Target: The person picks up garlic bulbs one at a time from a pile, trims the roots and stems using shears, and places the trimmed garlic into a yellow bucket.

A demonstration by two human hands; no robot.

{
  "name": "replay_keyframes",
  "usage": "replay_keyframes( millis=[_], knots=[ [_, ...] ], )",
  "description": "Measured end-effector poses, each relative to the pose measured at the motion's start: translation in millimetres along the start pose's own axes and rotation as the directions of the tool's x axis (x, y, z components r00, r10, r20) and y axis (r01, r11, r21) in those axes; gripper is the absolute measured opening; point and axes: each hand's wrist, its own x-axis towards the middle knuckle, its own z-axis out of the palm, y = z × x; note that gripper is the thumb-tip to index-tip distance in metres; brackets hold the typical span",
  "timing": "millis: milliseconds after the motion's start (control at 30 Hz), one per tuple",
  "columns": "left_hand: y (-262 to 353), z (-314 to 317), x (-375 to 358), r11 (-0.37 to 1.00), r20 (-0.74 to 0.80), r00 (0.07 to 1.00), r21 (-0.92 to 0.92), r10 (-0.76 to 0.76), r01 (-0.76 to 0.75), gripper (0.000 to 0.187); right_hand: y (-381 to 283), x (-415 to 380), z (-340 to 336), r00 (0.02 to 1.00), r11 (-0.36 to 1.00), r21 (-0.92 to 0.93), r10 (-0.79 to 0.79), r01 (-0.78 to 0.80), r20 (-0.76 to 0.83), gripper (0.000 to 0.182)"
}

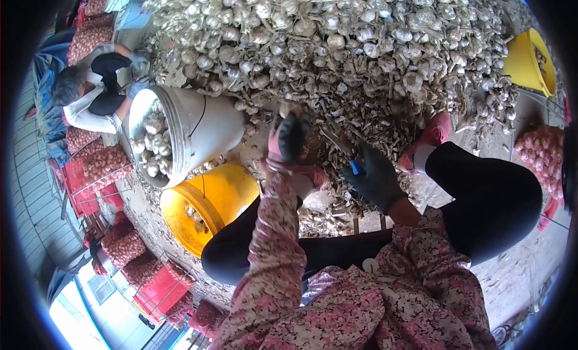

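My left hand [288, 140], in a dark and pink glove, is closed at the near edge of the heap. A garlic bulb [285, 110] shows just beyond its fingertips, seemingly in its grip. Wrapped in a dark glove, my right hand [376, 180] grips blue-handled shears [357, 167]. Their metal blades point up and left toward the left hand, apart from it; whether they are spread is hard to see. In front of both hands lies a large heap of garlic [337, 43] with dry stems and roots.
A white bucket [201, 124] with garlic bulbs and a yellow bucket [232, 187] with a few lie tilted at left. Another yellow bucket [518, 61] stands far right. A co-worker [90, 91] sits at upper left. Filled red net sacks [542, 148] stand around.
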Motion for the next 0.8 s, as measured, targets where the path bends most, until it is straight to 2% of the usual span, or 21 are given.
replay_keyframes(
  millis=[33, 67, 100, 133, 167, 200, 267, 300, 333, 400, 433, 467, 533, 600, 667, 700, 733, 767, 800],
  knots=[
    [6.4, 1.0, -15.2, 0.997, 0.042, 0.999, -0.071, 0.017, -0.014, 0.022, 2.3, -0.5, 3.2, 0.991, 0.993, -0.065, -0.108, 0.103, -0.080, 0.067],
    [16.7, 4.7, -31.2, 0.863, 0.104, 0.986, -0.477, -0.133, 0.167, 0.032, 3.0, -3.3, 3.1, 0.990, 0.991, -0.070, -0.115, 0.109, -0.078, 0.067],
    [30.5, 6.1, -44.6, 0.541, 0.164, 0.946, -0.787, -0.280, 0.297, 0.042, -2.0, -5.3, -1.5, 0.985, 0.979, -0.140, -0.156, 0.145, -0.068, 0.068],
    [47.2, 6.8, -52.3, -0.301, 0.434, 0.808, -0.894, -0.399, 0.332, 0.047, -5.0, -7.0, -5.0, 0.979, 0.961, -0.210, -0.195, 0.179, -0.056, 0.069],
    [49.3, 8.3, -59.6, -0.216, 0.435, 0.818, -0.900, -0.378, 0.379, 0.053, -4.4, -7.9, -5.8, 0.977, 0.946, -0.250, -0.214, 0.205, -0.011, 0.073],
    [54.5, 6.5, -62.7, -0.219, 0.430, 0.822, -0.902, -0.373, 0.373, 0.053, -6.0, -11.0, -8.2, 0.976, 0.944, -0.259, -0.218, 0.207, -0.015, 0.073],
    [65.0, 4.7, -68.5, 0.125, 0.391, 0.801, -0.862, -0.454, 0.492, 0.058, -8.5, -19.0, -13.5, 0.971, 0.914, -0.328, -0.232, 0.237, 0.055, 0.077],
    [69.9, -2.2, -67.3, 0.236, 0.383, 0.801, -0.817, -0.461, 0.526, 0.060, -6.2, -23.2, -14.9, 0.971, 0.912, -0.335, -0.232, 0.237, 0.054, 0.077],
    [77.6, -6.6, -66.5, 0.236, 0.381, 0.804, -0.820, -0.457, 0.522, 0.060, -2.4, -26.2, -15.1, 0.960, 0.897, -0.346, -0.275, 0.275, 0.050, 0.076],
    [88.3, -14.0, -67.0, 0.394, 0.387, 0.774, -0.695, -0.501, 0.602, 0.059, -0.3, -29.4, -12.6, 0.946, 0.879, -0.357, -0.321, 0.315, 0.043, 0.075],
    [81.1, -8.6, -69.5, 0.660, 0.280, 0.841, -0.523, -0.464, 0.539, 0.058, -0.4, -32.2, -10.7, 0.956, 0.876, -0.387, -0.284, 0.288, 0.069, 0.076],
    [80.4, -6.8, -72.9, 0.660, 0.281, 0.842, -0.526, -0.461, 0.537, 0.058, 0.2, -33.6, -9.6, 0.965, 0.870, -0.419, -0.245, 0.260, 0.091, 0.076],
    [101.8, -20.4, -63.1, 0.723, 0.376, 0.744, -0.229, -0.552, 0.652, 0.061, 4.3, -34.3, -6.9, 0.967, 0.884, -0.392, -0.231, 0.255, 0.107, 0.073],
    [103.8, -19.9, -66.0, 0.742, 0.371, 0.751, -0.202, -0.546, 0.639, 0.060, 4.0, -38.3, -6.0, 0.969, 0.901, -0.359, -0.209, 0.243, 0.130, 0.070],
    [106.7, -24.3, -62.1, 0.767, 0.417, 0.730, -0.112, -0.541, 0.632, 0.056, -1.8, -36.6, -10.5, 0.955, 0.913, -0.386, -0.011, 0.130, 0.296, 0.055],
    [102.0, -21.0, -67.5, 0.793, 0.387, 0.754, -0.087, -0.531, 0.603, 0.055, 0.6, -35.9, -9.3, 0.955, 0.914, -0.384, -0.009, 0.127, 0.295, 0.055],
    [96.9, -15.8, -73.6, 0.795, 0.388, 0.755, -0.086, -0.528, 0.600, 0.055, 5.3, -34.4, -7.6, 0.949, 0.914, -0.385, -0.002, 0.130, 0.315, 0.048],
    [91.9, -10.9, -77.8, 0.760, 0.385, 0.736, -0.123, -0.557, 0.639, 0.054, 10.5, -32.2, -5.8, 0.944, 0.913, -0.385, 0.001, 0.134, 0.331, 0.040],
    [90.7, -9.5, -78.8, 0.722, 0.381, 0.717, -0.159, -0.584, 0.673, 0.053, 20.6, -29.3, -0.4, 0.947, 0.913, -0.385, -0.003, 0.134, 0.322, 0.040]
  ],
)
